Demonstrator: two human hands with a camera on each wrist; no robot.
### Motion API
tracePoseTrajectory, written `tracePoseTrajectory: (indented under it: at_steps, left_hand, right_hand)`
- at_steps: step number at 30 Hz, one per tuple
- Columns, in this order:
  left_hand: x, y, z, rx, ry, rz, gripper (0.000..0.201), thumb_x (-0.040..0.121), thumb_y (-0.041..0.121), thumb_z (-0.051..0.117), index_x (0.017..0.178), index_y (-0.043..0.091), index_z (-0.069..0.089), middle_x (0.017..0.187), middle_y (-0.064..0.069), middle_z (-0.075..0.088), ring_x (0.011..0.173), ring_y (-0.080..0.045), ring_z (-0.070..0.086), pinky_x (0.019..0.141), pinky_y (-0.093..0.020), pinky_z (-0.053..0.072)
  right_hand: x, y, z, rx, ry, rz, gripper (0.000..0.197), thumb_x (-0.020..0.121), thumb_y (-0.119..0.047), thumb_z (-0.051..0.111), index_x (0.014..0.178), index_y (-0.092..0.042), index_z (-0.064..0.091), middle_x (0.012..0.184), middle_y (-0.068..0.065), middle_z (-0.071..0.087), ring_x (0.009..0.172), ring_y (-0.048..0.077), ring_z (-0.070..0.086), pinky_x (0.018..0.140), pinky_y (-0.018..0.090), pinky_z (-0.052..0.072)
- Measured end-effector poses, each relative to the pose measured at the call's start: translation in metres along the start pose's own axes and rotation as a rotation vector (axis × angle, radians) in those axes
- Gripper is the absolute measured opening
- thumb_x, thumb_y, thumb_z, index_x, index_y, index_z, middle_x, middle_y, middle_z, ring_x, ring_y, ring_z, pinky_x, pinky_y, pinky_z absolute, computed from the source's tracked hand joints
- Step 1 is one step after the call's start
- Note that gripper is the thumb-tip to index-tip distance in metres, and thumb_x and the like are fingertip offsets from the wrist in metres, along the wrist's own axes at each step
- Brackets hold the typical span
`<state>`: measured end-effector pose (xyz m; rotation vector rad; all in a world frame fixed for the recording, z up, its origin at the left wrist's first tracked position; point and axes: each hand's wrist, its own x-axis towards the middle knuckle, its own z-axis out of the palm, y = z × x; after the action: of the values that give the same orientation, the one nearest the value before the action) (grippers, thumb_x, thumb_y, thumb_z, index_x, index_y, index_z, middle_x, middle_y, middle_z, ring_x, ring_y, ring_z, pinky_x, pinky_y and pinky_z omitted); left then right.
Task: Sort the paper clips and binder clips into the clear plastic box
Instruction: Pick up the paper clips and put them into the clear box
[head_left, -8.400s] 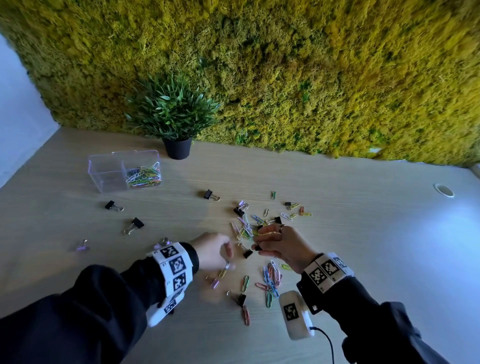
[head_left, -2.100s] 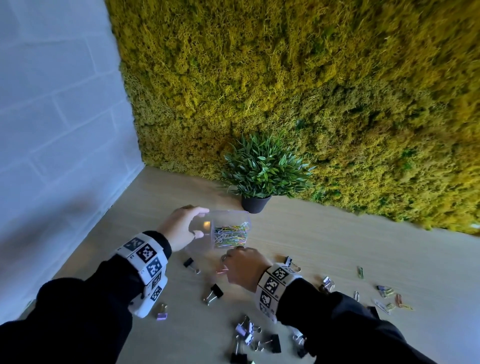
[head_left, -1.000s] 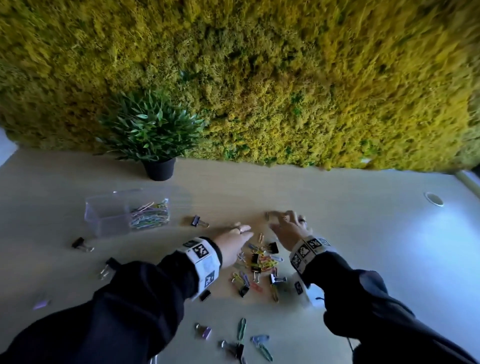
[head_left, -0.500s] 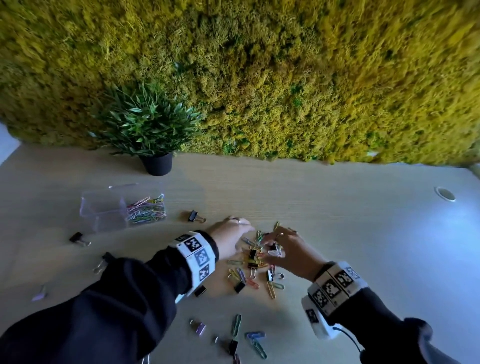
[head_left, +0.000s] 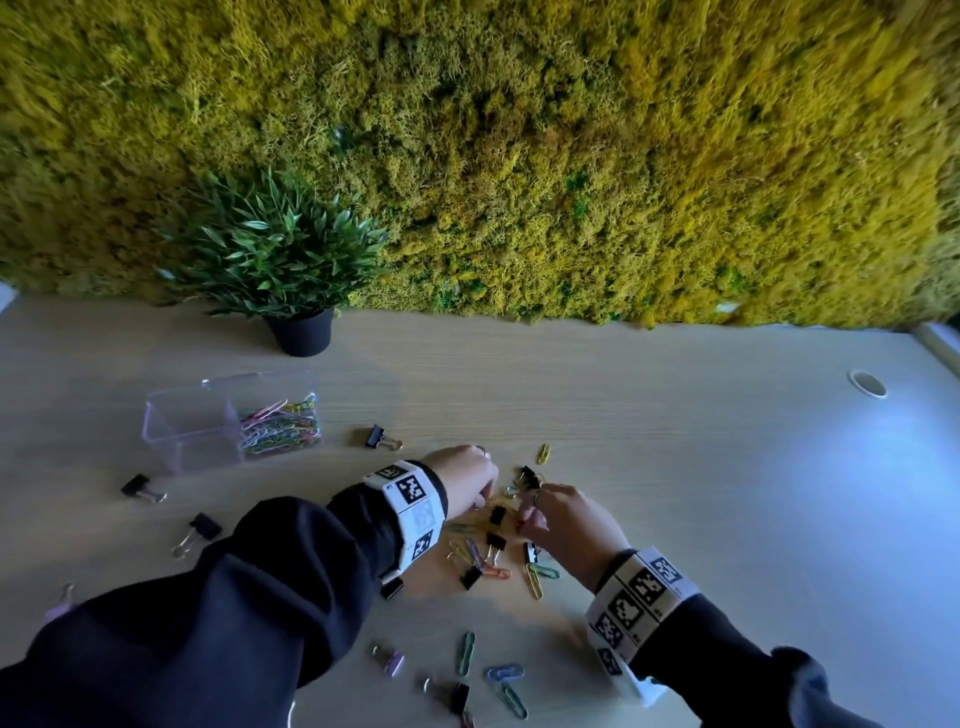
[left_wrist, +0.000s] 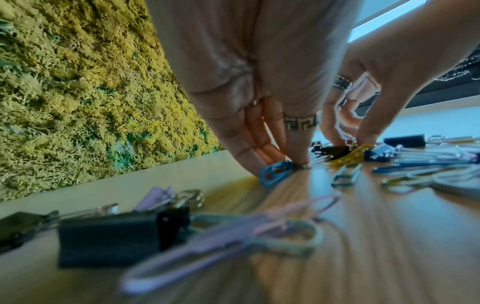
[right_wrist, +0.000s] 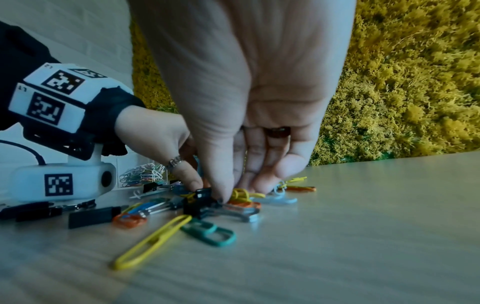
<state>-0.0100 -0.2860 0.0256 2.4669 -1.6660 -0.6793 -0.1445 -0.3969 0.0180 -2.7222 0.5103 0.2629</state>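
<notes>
The paper clips (head_left: 470, 553) and black binder clips (head_left: 497, 514) are heaped at the middle of the counter (head_left: 675, 467), with others scattered toward its near and left edges. They are judged light, thin and slippery; paper clips are best pinched or slid, binder clips taken by the stiff body. The left hand (head_left: 465, 480) is pressed fingertips-down on a blue paper clip (left_wrist: 276, 172), grip unclear. The right hand (head_left: 569, 525) pinches into the heap; what is held cannot be told. The clear plastic box (head_left: 187, 431) stands toward the far left corner.

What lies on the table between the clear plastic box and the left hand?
In the head view, one black binder clip lies between the box and the left hand; otherwise bare wood.
</notes>
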Motion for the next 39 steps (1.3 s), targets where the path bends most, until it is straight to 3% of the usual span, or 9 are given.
tracePoseTrajectory:
  at_steps: [8, 12, 18, 22, 26, 32, 34, 36, 39]
  left_hand:
    - [-0.013, -0.006, 0.007, -0.184, -0.006, -0.133, 0.022, 0.09, 0.011, 0.051, 0.112, 0.009, 0.048, 0.113, -0.011, 0.058, 0.092, -0.023, 0.056, 0.084, -0.032, 0.047]
    - [-0.018, -0.003, 0.009, -0.155, 0.012, -0.19, 0.025, 0.088, 0.0, 0.043, 0.108, 0.01, 0.054, 0.113, -0.007, 0.06, 0.103, -0.023, 0.058, 0.079, -0.03, 0.04]
    - [-0.034, -0.008, -0.006, -0.353, 0.002, -0.231, 0.02, 0.094, 0.017, 0.047, 0.111, 0.01, 0.054, 0.112, -0.007, 0.058, 0.099, -0.021, 0.056, 0.087, -0.031, 0.047]
    - [-0.055, -0.022, -0.031, -0.62, 0.141, -0.241, 0.005, 0.09, 0.02, 0.055, 0.092, 0.016, 0.057, 0.084, 0.001, 0.06, 0.065, -0.012, 0.055, 0.063, -0.025, 0.046]
    - [-0.087, -0.048, -0.051, -0.83, 0.262, -0.238, 0.01, 0.083, 0.015, 0.065, 0.078, 0.02, 0.059, 0.078, 0.002, 0.066, 0.06, -0.013, 0.059, 0.069, -0.033, 0.054]
    - [-0.137, -0.108, -0.078, -0.628, 0.659, -0.394, 0.009, 0.076, 0.013, 0.073, 0.083, 0.015, 0.067, 0.076, 0.0, 0.069, 0.048, 0.004, 0.054, 0.045, -0.005, 0.039]
    - [-0.142, -0.124, -0.082, -0.526, 0.77, -0.448, 0.011, 0.072, 0.01, 0.076, 0.079, 0.012, 0.068, 0.072, -0.003, 0.068, 0.052, 0.003, 0.055, 0.052, -0.012, 0.042]
    - [-0.141, -0.134, -0.079, -0.489, 0.785, -0.476, 0.01, 0.069, 0.007, 0.077, 0.074, 0.011, 0.07, 0.072, -0.007, 0.071, 0.061, -0.013, 0.06, 0.063, -0.021, 0.047]
    - [-0.134, -0.151, -0.064, -0.492, 0.73, -0.531, 0.025, 0.072, 0.007, 0.073, 0.062, 0.03, 0.067, 0.072, 0.004, 0.072, 0.072, -0.015, 0.066, 0.074, -0.028, 0.054]
  right_hand:
    - [0.0, -0.011, 0.003, -0.171, -0.034, 0.044, 0.024, 0.089, -0.02, 0.046, 0.109, -0.014, 0.059, 0.12, 0.002, 0.057, 0.11, 0.024, 0.056, 0.081, 0.033, 0.05]
    - [-0.002, -0.016, 0.003, -0.211, -0.044, 0.053, 0.026, 0.093, -0.024, 0.043, 0.11, -0.013, 0.058, 0.122, 0.003, 0.055, 0.11, 0.025, 0.056, 0.082, 0.034, 0.05]
    - [-0.002, -0.016, -0.001, -0.183, -0.06, 0.067, 0.024, 0.086, -0.023, 0.048, 0.104, -0.012, 0.059, 0.117, 0.004, 0.059, 0.106, 0.026, 0.058, 0.077, 0.032, 0.048]
    - [0.0, -0.016, -0.005, -0.143, -0.083, 0.065, 0.025, 0.086, -0.028, 0.051, 0.1, -0.008, 0.06, 0.111, 0.007, 0.06, 0.098, 0.027, 0.059, 0.071, 0.031, 0.045]
    - [0.001, -0.017, -0.008, -0.14, -0.108, 0.035, 0.01, 0.085, -0.019, 0.051, 0.09, -0.014, 0.058, 0.106, 0.006, 0.06, 0.09, 0.023, 0.058, 0.072, 0.031, 0.047]
    - [0.018, -0.063, -0.041, 0.068, -0.004, -0.122, 0.012, 0.08, -0.013, 0.058, 0.09, -0.013, 0.063, 0.088, -0.002, 0.059, 0.076, 0.012, 0.054, 0.075, 0.031, 0.052]
    - [0.034, -0.099, -0.055, 0.094, 0.057, -0.223, 0.013, 0.081, -0.014, 0.059, 0.094, -0.012, 0.063, 0.089, -0.003, 0.06, 0.075, 0.01, 0.052, 0.072, 0.029, 0.049]
    - [0.057, -0.14, -0.061, 0.125, 0.125, -0.32, 0.014, 0.082, -0.012, 0.058, 0.094, -0.011, 0.064, 0.092, 0.001, 0.064, 0.075, 0.01, 0.051, 0.071, 0.028, 0.048]
    - [0.091, -0.191, -0.058, 0.15, 0.196, -0.383, 0.018, 0.079, -0.012, 0.057, 0.096, -0.009, 0.065, 0.099, 0.009, 0.067, 0.082, 0.021, 0.06, 0.076, 0.034, 0.053]
